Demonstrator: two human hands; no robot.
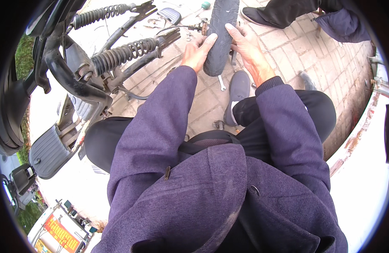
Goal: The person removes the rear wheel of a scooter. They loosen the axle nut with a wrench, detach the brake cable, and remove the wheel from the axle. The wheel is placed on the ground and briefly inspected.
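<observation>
A wheel with a black, worn tyre [220, 44] stands upright on the brick paving ahead of me. My left hand [196, 54] grips the left side of the tyre, its thumb lying against the tread. On the opposite side my right hand [248, 47] holds the tyre, thumb pressed on the tread and fingers curled behind. Their fingertips are hidden behind the rubber. A rusty hub part [201, 28] with a cable sticks out left of the wheel. Just below the tyre lies an open-end wrench [222, 83], partly hidden by it.
To the left stands a vehicle frame with two coil-spring shocks [122, 52] and a ribbed footrest [49, 152]. A screwdriver with a green handle [206, 5] lies at the far edge. Another person's shoe [258, 17] is at upper right. A white, rusty-edged surface [371, 139] bounds the right.
</observation>
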